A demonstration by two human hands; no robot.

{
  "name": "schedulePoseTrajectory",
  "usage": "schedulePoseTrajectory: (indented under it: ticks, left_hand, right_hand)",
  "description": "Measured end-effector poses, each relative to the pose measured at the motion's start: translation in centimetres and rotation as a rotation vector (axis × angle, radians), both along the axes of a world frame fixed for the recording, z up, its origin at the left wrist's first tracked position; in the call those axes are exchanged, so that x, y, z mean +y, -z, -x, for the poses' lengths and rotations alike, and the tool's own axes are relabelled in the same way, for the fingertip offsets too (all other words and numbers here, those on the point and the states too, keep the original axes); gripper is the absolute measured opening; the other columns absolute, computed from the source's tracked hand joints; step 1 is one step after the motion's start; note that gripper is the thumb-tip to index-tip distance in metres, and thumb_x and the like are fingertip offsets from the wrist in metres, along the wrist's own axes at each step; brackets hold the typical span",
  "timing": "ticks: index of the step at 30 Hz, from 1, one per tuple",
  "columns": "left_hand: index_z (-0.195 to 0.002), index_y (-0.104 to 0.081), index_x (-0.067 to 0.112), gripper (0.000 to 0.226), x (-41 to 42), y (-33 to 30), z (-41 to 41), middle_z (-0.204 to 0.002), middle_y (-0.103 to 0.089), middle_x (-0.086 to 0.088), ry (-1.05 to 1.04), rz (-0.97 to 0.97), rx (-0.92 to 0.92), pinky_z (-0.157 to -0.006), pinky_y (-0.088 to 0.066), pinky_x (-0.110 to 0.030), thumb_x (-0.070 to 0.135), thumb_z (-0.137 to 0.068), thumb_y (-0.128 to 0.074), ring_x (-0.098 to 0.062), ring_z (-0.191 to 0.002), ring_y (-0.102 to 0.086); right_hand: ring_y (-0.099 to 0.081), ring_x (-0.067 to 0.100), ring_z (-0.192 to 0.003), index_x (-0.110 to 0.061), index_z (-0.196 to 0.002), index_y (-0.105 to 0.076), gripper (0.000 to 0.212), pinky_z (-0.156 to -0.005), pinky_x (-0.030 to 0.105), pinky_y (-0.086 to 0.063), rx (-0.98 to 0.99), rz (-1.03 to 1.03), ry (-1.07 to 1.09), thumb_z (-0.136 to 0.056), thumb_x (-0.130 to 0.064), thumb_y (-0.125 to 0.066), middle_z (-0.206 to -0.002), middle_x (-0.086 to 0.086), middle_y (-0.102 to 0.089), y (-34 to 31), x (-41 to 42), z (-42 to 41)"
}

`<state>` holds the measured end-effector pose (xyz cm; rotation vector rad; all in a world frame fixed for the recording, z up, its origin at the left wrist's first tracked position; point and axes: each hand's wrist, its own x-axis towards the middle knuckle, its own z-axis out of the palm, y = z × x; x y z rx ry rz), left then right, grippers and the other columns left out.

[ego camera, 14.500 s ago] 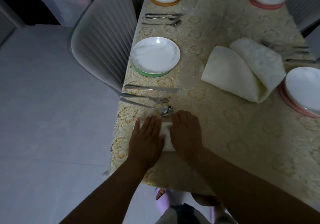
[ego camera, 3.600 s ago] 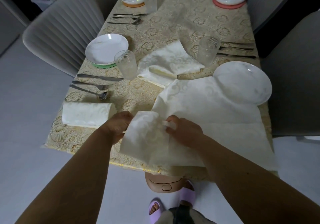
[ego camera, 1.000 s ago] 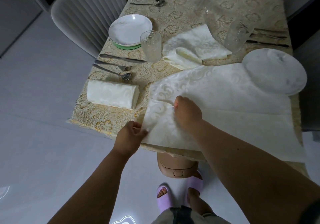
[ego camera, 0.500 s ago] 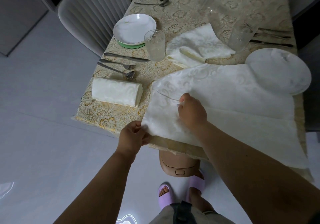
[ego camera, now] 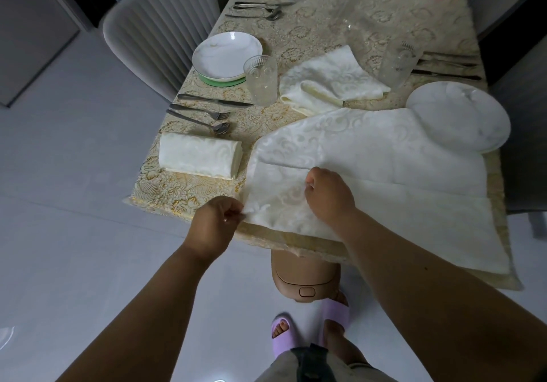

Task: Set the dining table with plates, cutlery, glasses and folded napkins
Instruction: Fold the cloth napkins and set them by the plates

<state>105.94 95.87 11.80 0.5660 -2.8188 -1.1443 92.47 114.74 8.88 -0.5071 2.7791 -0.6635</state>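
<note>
Left hand (ego camera: pixel 213 222) pinched the damask napkin (ego camera: pixel 370 174) corner, right hand (ego camera: pixel 328 193) gripped its embossed fold on the desk (ego camera: pixel 183 195).

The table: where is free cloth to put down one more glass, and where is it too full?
Free patches: the table middle beyond the loosely folded napkin, and the near left corner in front of the rolled napkin. Crowded: the near edge, covered by the spread napkin, and around the knife, fork and spoon.
</note>
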Motion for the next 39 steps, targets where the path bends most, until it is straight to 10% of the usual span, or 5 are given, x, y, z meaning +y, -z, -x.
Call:
schedulePoseTrajectory:
  ticks: [4,12,17,22,39]
  left_hand:
    - [-0.076,-0.06,0.011,0.015,0.3,-0.1,-0.4,-0.068,-0.054,0.008,-0.078,-0.337,0.048,-0.063,-0.039,-0.014,0.002,-0.088,-0.064,-0.002,-0.063,-0.045]
    - [-0.085,-0.065,0.002,0.013,-0.5,1.1,-0.2,-0.084,-0.068,-0.016,-0.095,-0.208,-0.426,-0.067,-0.045,-0.032,0.007,-0.077,-0.056,-0.028,-0.076,-0.058]
    - [-0.089,-0.063,-0.007,0.043,0.6,1.1,3.9,-0.088,-0.063,-0.022,-0.318,-0.392,-0.367,-0.071,-0.049,-0.049,0.031,-0.074,-0.054,-0.034,-0.077,-0.058]
    - [-0.075,-0.052,0.011,0.031,1.6,2.8,6.4,-0.081,-0.059,-0.009,-0.29,0.106,-0.338,-0.07,-0.038,-0.031,0.034,-0.096,-0.052,-0.031,-0.082,-0.056]
    - [-0.093,-0.055,-0.004,0.019,2.2,6.7,5.9,-0.084,-0.059,-0.026,-0.296,0.633,-0.027,-0.061,-0.045,-0.044,0.015,-0.091,-0.058,-0.04,-0.077,-0.056]
  right_hand:
    - [-0.054,0.024,-0.096,-0.012,-0.094,-0.057,0.011,-0.071,0.029,-0.04,-0.009,-0.011,-0.002,-0.09,-0.013,-0.047,-0.097,0.006,-0.059,0.2,0.2,-0.1]
    - [-0.056,0.025,-0.099,-0.01,-0.098,-0.062,0.015,-0.079,0.032,-0.044,0.041,0.062,0.02,-0.09,-0.012,-0.051,-0.101,0.008,-0.062,-0.2,1.8,0.6]
    - [-0.052,0.031,-0.103,-0.012,-0.1,-0.064,0.017,-0.087,0.035,-0.042,0.154,-0.07,0.117,-0.087,-0.018,-0.057,-0.104,0.011,-0.061,0.0,5.3,2.9]
    - [-0.043,0.029,-0.116,-0.024,-0.108,-0.059,0.03,-0.096,0.037,-0.036,-0.022,-0.278,0.092,-0.082,-0.038,-0.061,-0.12,0.007,-0.051,-0.4,8.5,5.3]
    - [-0.054,0.023,-0.093,-0.022,-0.079,-0.063,0.024,-0.082,0.035,-0.035,0.058,-0.306,-0.023,-0.085,-0.045,-0.063,-0.083,-0.005,-0.051,-0.3,12.1,8.5]
